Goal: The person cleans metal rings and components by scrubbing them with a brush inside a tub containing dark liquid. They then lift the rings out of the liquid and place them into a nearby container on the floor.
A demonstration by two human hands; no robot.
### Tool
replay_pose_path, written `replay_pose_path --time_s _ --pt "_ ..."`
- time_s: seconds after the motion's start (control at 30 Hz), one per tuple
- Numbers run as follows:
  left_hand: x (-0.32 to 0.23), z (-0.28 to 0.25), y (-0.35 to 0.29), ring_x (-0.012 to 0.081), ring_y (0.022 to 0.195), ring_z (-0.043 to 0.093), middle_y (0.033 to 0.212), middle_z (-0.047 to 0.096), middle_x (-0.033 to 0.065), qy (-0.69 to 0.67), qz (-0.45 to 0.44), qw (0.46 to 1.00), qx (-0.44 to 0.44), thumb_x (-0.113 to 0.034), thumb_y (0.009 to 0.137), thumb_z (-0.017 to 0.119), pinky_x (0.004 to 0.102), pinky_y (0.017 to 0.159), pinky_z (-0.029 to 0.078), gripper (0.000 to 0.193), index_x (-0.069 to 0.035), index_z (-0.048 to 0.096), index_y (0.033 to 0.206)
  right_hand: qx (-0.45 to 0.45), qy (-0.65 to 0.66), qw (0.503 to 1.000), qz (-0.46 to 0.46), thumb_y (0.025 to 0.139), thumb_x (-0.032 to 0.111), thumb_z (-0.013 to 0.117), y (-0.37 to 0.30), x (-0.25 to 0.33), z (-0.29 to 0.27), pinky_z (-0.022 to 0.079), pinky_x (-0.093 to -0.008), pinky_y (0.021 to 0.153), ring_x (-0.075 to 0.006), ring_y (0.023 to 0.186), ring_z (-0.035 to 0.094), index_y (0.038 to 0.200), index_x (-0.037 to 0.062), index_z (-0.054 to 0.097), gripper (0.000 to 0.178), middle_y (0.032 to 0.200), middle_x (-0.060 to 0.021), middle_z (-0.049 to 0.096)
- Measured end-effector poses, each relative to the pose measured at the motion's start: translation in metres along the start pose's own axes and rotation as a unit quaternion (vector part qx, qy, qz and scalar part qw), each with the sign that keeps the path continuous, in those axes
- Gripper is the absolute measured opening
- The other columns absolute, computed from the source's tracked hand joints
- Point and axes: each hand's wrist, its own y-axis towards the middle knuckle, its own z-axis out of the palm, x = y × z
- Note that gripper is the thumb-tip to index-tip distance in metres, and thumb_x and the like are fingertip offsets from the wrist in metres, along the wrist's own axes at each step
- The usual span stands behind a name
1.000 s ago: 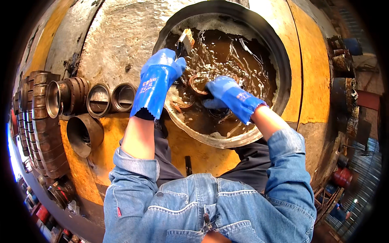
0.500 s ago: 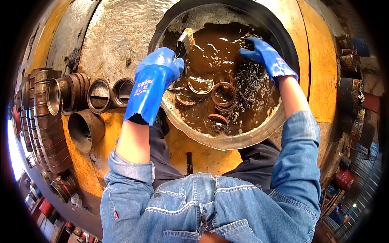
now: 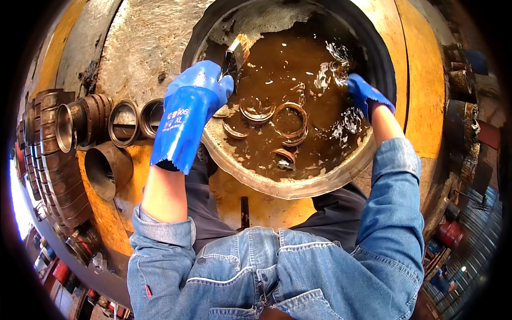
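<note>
In my blue-gloved left hand (image 3: 198,89) is a paintbrush (image 3: 230,62) with a dark handle and pale bristles, pointing up and away over the left side of a round black tub (image 3: 290,189). Murky brown liquid (image 3: 325,133) fills the tub. My right hand (image 3: 368,95), gloved in blue too, reaches into the liquid by the right wall; its fingers are under the surface, so what they hold is hidden. Rusty metal rings stand partly out of the liquid, among them a round ring (image 3: 306,118) in the middle and a half-sunk ring (image 3: 285,156) near the front.
Left of the tub, metal rings (image 3: 124,124) line the worn bench (image 3: 144,53), with a short wide cylinder (image 3: 108,170) in front. Stacked ring-shaped parts (image 3: 64,165) stand at the far left. Grimy metal parts (image 3: 461,128) line the right edge.
My right hand has moved right from above the liquid, fingers spread, and now dips into it near the wall. My left hand has shifted slightly left with the paintbrush.
</note>
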Motion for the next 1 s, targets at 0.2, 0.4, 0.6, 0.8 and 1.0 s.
replay_pose_path --time_s 0.2,0.4,0.6,0.8,1.0 --pt "0.0 -0.013 -0.007 0.0434 0.111 0.068 0.117 0.072 0.0197 -0.037 0.005 0.999 0.019 -0.05 0.095 0.062 0.0499 0.095 0.054 0.046 -0.009 0.072 0.113 0.081 -0.367 0.909 -0.179 0.106 0.012 0.05 -0.049 -0.042 0.019 0.04 -0.0409 0.122 -0.0267 0.142 0.055 0.155 0.0208 0.051 0.05 0.155 -0.0047 0.058" --pt "0.011 -0.017 -0.008 0.0427 0.118 0.066 0.126 0.072 0.0174 -0.051 0.052 0.997 -0.011 -0.051 0.096 0.063 0.0497 0.099 0.054 0.049 -0.009 0.072 0.12 0.05 -0.316 0.898 -0.302 0.101 0.007 0.057 -0.089 -0.036 0.051 0.046 -0.0347 0.117 -0.0246 0.136 0.061 0.154 0.0154 0.055 0.054 0.15 -0.0087 0.063" --pt "0.044 -0.024 -0.016 0.0412 0.117 0.067 0.126 0.071 0.0186 -0.091 0.034 0.995 -0.007 -0.049 0.095 0.061 0.049 0.099 0.054 0.046 -0.012 0.073 0.119 0.125 -0.222 0.92 -0.298 0.106 0.021 0.047 -0.176 0.047 0.104 0.048 -0.0307 0.107 -0.0189 0.116 0.067 0.159 0.0186 0.051 0.053 0.14 -0.0086 0.068" --pt "0.046 -0.018 -0.006 0.0413 0.109 0.069 0.116 0.074 0.0195 -0.128 0.056 0.99 -0.01 -0.05 0.094 0.063 0.0499 0.094 0.055 0.046 -0.01 0.074 0.115 0.062 -0.265 0.945 -0.183 0.104 0.041 0.055 -0.206 0.045 0.111 0.054 -0.0347 0.094 -0.0205 0.101 0.072 0.157 0.0118 0.052 0.061 0.129 -0.0092 0.074" --pt "0.05 -0.025 -0.01 0.0409 0.107 0.07 0.112 0.074 0.0206 -0.141 0.063 0.988 -0.027 -0.051 0.095 0.064 0.049 0.093 0.054 0.05 -0.006 0.073 0.113 0.163 -0.006 0.937 -0.31 0.103 0.043 0.055 -0.182 0.07 0.103 0.055 -0.0359 0.095 -0.0225 0.102 0.074 0.155 0.0142 0.055 0.06 0.131 -0.0124 0.073"
